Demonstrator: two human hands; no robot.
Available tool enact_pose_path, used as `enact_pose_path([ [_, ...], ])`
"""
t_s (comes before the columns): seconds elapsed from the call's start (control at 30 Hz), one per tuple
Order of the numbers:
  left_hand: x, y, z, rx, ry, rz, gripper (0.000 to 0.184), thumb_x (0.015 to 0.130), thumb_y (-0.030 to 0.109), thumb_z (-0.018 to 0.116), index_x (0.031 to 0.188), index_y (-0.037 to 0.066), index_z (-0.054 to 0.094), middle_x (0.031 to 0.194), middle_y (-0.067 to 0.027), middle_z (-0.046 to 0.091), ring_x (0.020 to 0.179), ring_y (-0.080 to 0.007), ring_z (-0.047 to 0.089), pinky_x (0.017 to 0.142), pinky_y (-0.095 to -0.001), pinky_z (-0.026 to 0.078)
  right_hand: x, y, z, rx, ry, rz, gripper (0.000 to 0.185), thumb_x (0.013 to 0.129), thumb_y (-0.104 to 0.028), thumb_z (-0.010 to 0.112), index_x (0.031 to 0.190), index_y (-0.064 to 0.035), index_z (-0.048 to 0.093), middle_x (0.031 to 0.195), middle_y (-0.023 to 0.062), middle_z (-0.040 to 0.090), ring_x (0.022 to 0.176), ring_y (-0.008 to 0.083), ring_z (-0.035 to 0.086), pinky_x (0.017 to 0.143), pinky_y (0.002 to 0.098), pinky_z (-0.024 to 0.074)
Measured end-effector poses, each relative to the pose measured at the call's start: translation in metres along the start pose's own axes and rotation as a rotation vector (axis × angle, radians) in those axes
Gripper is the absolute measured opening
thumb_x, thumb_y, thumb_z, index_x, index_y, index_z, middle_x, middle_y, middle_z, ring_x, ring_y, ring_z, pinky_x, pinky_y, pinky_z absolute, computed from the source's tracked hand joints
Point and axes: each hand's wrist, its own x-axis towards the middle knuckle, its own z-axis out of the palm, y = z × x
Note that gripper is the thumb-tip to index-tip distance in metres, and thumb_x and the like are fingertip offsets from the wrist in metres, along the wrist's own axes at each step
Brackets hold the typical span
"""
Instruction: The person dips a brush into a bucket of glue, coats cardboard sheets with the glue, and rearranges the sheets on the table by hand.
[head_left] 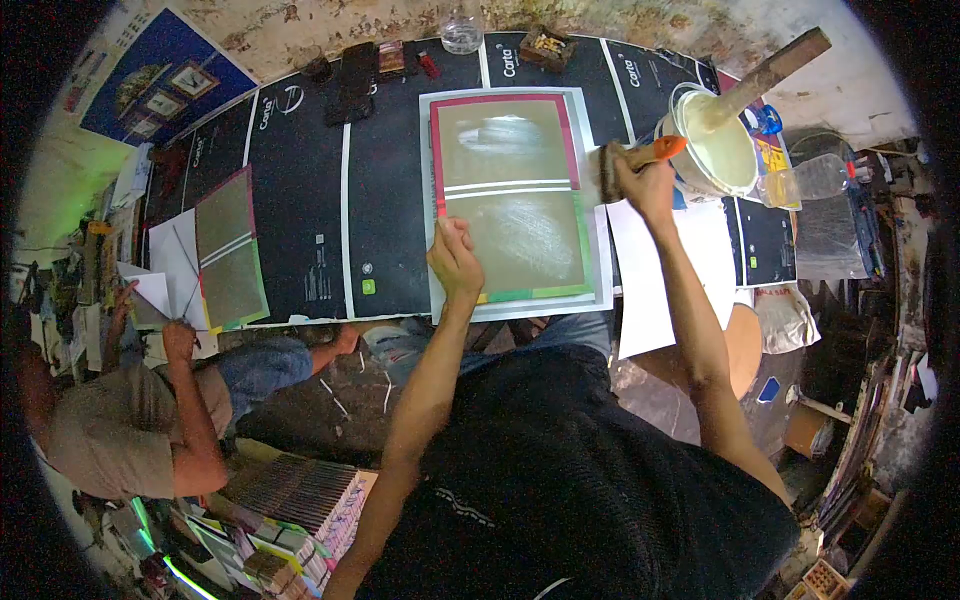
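Observation:
In front of me lies a grey-brown board (510, 215) edged with red and green tape. Two white strips cross its middle, and whitish wet smears show on both halves. Beneath it is a larger pale sheet (603, 290). My left hand (455, 258) has its fingers curled on the board's lower left edge. Right of the board, my right hand (645, 185) grips a paintbrush (668, 149) with an orange handle, bristles pointing left. Just beyond that hand stands a white bucket (735, 165) of cream-coloured paste, with a wooden stick (765, 80) leaning out of it.
White paper (665, 270) overhangs the table's front edge under my right arm. A clear bottle (815, 182) lies by the bucket; a clear jar (461, 30) stands at the back. At left, another person (140, 420) handles paper beside a similar taped board (230, 255).

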Motion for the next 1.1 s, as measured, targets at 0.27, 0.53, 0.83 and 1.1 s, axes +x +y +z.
enact_pose_path([
  [0.27, 0.002, 0.005, 0.002, 0.093, -0.076, 0.046, 0.045, 0.101, 0.035, 0.031, 0.084, 0.002, 0.058, 0.057, -0.0076, 0.05, 0.051, -0.019, 0.051, 0.05, -0.0332, 0.038, 0.056, -0.097, 0.089, 0.468, -0.015, -0.215, 0.028, 0.076, -0.03, 0.071, 0.08, -0.0034, 0.065, 0.07, 0.015, 0.066, 0.062, 0.0266, 0.064, 0.059, 0.0374, 0.0503],
  [0.53, 0.0, 0.005, 0.002, 0.045, -0.038, 0.046, 0.046, 0.101, 0.034, 0.032, 0.083, 0.001, 0.058, 0.057, -0.0077, 0.049, 0.052, -0.0169, 0.05, 0.051, -0.0325, 0.039, 0.081, -0.019, 0.072, 0.025, -0.224, -0.078, 0.034, 0.077, -0.037, 0.068, 0.077, -0.0031, 0.067, 0.069, 0.0166, 0.067, 0.066, 0.0314, 0.068, 0.062, 0.0415, 0.0525],
  [0.83, -0.001, -0.007, 0.002, -0.04, -0.009, 0.015, 0.053, 0.102, 0.039, 0.029, 0.081, 0.001, 0.058, 0.057, -0.0014, 0.047, 0.051, -0.01, 0.042, 0.048, -0.0257, 0.032, 0.004, -0.076, 0.079, 0.542, -0.035, -0.086, 0.028, 0.076, -0.031, 0.071, 0.085, -0.0042, 0.067, 0.073, 0.0134, 0.067, 0.068, 0.0302, 0.067, 0.069, 0.0374, 0.052],
  [1.1, -0.002, -0.008, -0.002, -0.276, 0.034, -0.081, 0.054, 0.102, 0.041, 0.028, 0.081, 0.001, 0.059, 0.058, -0.0003, 0.046, 0.052, -0.0094, 0.043, 0.047, -0.0249, 0.033, -0.022, 0.027, 0.01, 0.169, -0.151, -0.107, 0.026, 0.079, -0.025, 0.07, 0.086, 0.0, 0.067, 0.076, 0.0157, 0.068, 0.066, 0.0238, 0.067, 0.061, 0.0355, 0.0518],
])
